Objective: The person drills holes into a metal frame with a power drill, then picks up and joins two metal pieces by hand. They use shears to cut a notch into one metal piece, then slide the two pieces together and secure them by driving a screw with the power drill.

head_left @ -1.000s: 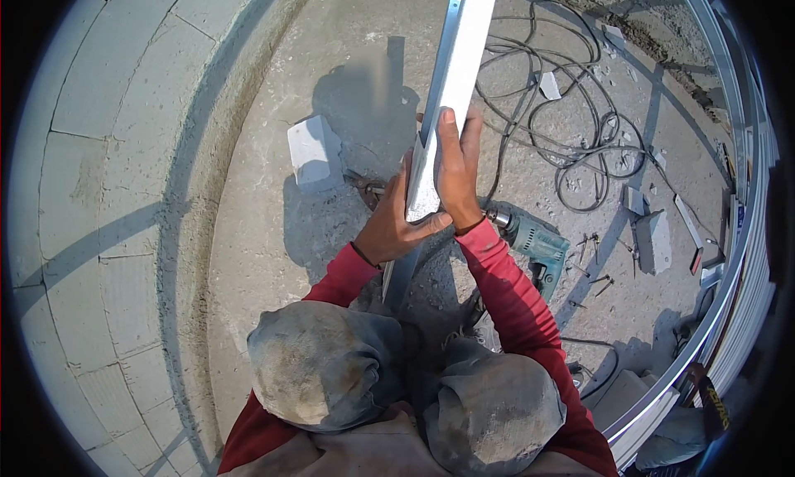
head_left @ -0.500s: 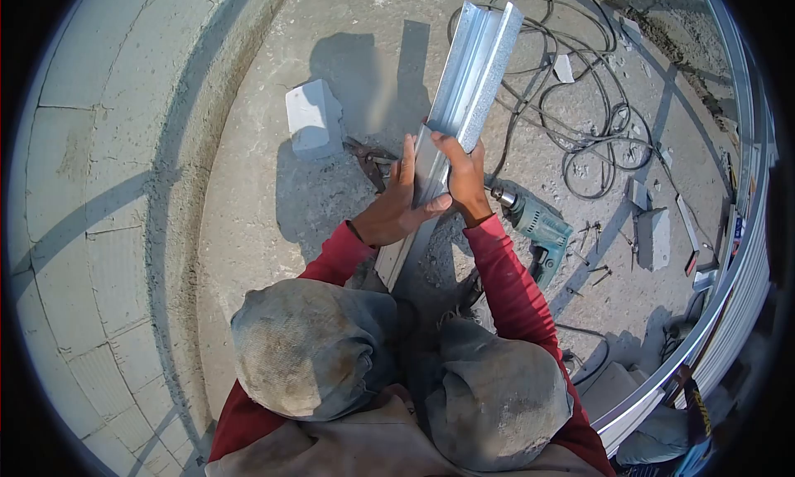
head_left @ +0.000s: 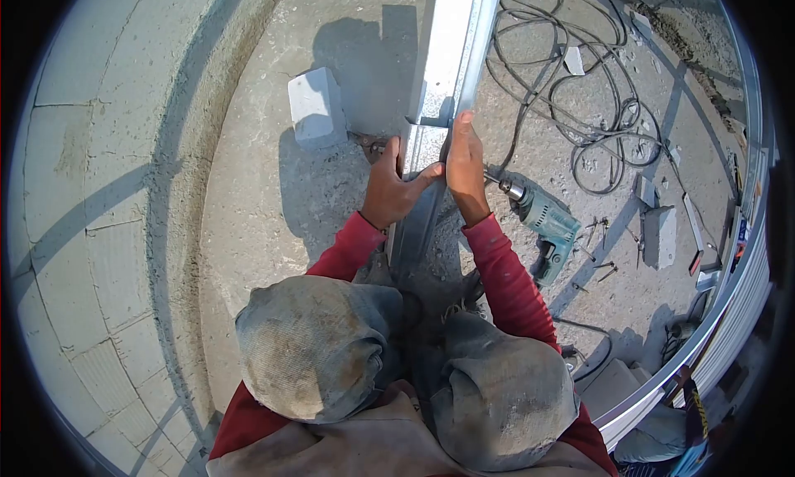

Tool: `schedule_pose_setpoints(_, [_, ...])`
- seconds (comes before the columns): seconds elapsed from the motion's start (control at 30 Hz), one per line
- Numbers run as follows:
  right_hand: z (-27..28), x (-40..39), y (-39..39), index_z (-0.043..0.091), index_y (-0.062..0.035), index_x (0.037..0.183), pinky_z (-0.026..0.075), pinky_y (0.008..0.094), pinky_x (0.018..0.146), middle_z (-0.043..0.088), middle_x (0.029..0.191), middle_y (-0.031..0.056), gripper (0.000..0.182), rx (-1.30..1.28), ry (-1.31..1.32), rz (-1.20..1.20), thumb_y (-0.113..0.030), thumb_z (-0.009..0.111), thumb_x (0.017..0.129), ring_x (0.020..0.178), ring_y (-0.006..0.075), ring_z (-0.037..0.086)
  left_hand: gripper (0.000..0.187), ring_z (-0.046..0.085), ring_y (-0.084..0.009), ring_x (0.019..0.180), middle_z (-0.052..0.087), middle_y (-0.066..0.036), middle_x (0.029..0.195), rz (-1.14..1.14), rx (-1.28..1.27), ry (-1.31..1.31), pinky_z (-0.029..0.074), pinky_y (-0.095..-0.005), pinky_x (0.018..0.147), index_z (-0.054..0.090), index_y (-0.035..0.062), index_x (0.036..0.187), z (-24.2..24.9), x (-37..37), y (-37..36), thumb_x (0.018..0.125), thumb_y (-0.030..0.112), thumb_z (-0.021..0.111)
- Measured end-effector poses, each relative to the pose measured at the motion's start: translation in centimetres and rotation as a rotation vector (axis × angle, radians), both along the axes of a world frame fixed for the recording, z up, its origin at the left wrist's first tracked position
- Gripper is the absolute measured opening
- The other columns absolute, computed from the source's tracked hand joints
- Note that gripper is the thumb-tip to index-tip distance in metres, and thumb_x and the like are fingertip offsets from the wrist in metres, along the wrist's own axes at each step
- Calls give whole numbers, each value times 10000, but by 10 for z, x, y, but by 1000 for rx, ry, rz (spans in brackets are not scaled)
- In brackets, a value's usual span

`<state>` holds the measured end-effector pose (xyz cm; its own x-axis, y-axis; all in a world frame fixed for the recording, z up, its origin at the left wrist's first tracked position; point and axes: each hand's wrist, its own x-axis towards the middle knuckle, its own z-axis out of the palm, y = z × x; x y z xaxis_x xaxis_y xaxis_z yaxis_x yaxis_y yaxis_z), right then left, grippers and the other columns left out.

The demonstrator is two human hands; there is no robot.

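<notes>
Between my hands stands a long shiny galvanized metal channel (head_left: 447,63), tilted up and away from me, its upper end beyond the frame's top edge. A seam across it shows one length overlapping another. My left hand (head_left: 391,187) grips its left side, thumb across the front face. Along the right edge lies my right hand (head_left: 466,169), palm pressed to the side and fingers pointing up. The lower end runs down between my knees into shadow. Right of my right hand a teal power drill (head_left: 548,220) lies on the concrete. A dark metal tool (head_left: 373,143) is mostly hidden behind my left hand.
A white block (head_left: 318,111) sits on the floor at left. Looped black cable (head_left: 571,133) covers the upper right. Screws (head_left: 609,270), another block (head_left: 660,237) and long metal profiles (head_left: 704,344) lie at right. A block wall (head_left: 66,187) curves along the left. Another person's arm (head_left: 694,407) shows lower right.
The channel has turned, showing its flat bright face instead of the grooved side, and its top has moved up out of frame. My right hand has straightened along the edge.
</notes>
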<state>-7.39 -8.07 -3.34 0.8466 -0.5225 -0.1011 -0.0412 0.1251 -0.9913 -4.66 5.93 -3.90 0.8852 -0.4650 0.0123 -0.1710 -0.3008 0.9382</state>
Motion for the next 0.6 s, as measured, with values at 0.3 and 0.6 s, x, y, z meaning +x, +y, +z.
schedule_pose_setpoints(0.3, [-3,3,-7,514,122,1219,530,324,890,667,1118,195,782,36,-30,148,-478,826,824,1017,232,658,590,643,-377,961,611,-227,1063,76,43,-170,502,-442,820,427,-7,1177,-12,-11,-15,797,203,826])
schedule_pose_setpoints(0.6, [1,3,1,389,142,1252,550,336,860,643,1114,222,859,-38,-63,136,-387,880,787,1013,250,661,640,605,-363,1092,556,-254,1178,21,31,-171,477,-429,919,395,-20,1256,-2,-8,-9,807,179,805])
